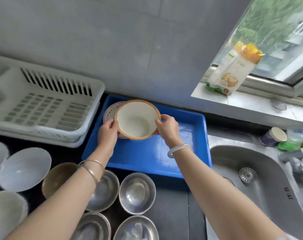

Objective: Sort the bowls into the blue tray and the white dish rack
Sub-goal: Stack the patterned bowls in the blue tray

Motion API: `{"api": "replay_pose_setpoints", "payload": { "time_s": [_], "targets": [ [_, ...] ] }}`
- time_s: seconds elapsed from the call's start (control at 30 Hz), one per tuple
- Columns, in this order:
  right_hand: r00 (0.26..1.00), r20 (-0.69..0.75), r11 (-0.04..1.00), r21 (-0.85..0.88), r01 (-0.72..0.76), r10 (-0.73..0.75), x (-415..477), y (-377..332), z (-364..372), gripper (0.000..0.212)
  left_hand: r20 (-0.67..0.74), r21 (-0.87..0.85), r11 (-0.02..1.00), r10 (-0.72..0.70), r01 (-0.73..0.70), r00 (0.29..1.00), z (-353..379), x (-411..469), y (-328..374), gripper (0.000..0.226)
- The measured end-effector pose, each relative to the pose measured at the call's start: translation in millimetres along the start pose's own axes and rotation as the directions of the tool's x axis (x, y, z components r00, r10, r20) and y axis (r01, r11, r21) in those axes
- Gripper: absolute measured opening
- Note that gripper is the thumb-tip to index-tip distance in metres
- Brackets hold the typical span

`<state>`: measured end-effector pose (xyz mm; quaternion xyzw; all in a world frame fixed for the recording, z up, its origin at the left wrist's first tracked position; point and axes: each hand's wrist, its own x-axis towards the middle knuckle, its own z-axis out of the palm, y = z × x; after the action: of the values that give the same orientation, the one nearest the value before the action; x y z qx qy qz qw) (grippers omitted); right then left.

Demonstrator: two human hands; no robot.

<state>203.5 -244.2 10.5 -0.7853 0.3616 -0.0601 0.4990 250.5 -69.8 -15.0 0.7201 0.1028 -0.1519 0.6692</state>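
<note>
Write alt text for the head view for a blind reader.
Left hand and right hand hold an orange-rimmed bowl over a patterned bowl in the blue tray. A white dish rack stands left, steel bowls wait nearer, a sink lies right.

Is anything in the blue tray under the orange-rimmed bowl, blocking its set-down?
Yes. A patterned bowl sits in the far-left corner of the blue tray, partly beneath the orange-rimmed bowl held by the left hand and right hand. Nothing visible stands on the tray floor to its right.
</note>
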Motion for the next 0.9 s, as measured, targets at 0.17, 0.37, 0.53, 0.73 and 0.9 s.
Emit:
{"api": "replay_pose_setpoints", "payload": {
  "time_s": [0.17, 0.37, 0.53, 0.73, 0.9],
  "targets": [
    [1.000, 0.011, 0.996, -0.085, -0.014, 0.015, 27.0, -7.3, 33.4, 0.020, -0.067, 0.072, 0.996, -0.049, 0.054, 0.997, -5.8, 29.7, -4.2, 0.039],
    [0.999, 0.048, 0.983, -0.184, 0.024, -0.016, 41.8, -8.7, 47.5, 0.025, -0.100, 0.153, 0.987, -0.042, 0.057, 0.994, -2.0, 46.8, -12.2, 0.035],
    [0.995, 0.091, 0.960, -0.269, 0.072, -0.049, 46.1, -4.9, 52.3, 0.019, -0.110, 0.183, 0.981, -0.042, 0.062, 0.993, -3.2, 52.3, -20.5, 0.033],
    [0.995, 0.052, 0.964, -0.251, 0.091, -0.080, 46.5, -1.1, 55.7, 0.018, -0.179, 0.231, 0.973, 0.020, 0.022, 0.984, -0.2, 53.7, -24.5, 0.030],
    [0.996, 0.058, 0.976, -0.202, 0.085, -0.074, 43.2, 0.2, 54.7, 0.022, -0.250, 0.205, 0.978, 0.028, 0.024, 0.968, 4.1, 54.6, -23.9, 0.030]
  ]
}}
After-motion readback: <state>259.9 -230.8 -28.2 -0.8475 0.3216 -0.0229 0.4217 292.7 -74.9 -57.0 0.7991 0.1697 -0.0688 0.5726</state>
